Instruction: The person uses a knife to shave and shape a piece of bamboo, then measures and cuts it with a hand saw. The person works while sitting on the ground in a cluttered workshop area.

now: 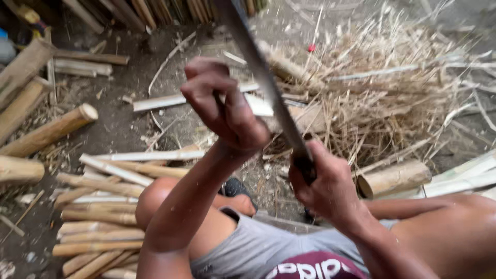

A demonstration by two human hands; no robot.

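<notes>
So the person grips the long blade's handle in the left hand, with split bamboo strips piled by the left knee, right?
Not quite: the head view shows the right hand gripping the long blade by its handle. The left hand is raised beside the blade. The split bamboo strips do lie by the left knee.

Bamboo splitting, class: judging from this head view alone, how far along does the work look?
Done: a stack of split strips lies by the left knee, with shavings heaped ahead. In hand: the right hand grips a long blade, and the left hand is closed beside it; what it holds is blurred. Left: whole round poles remain uncut at left.
</notes>
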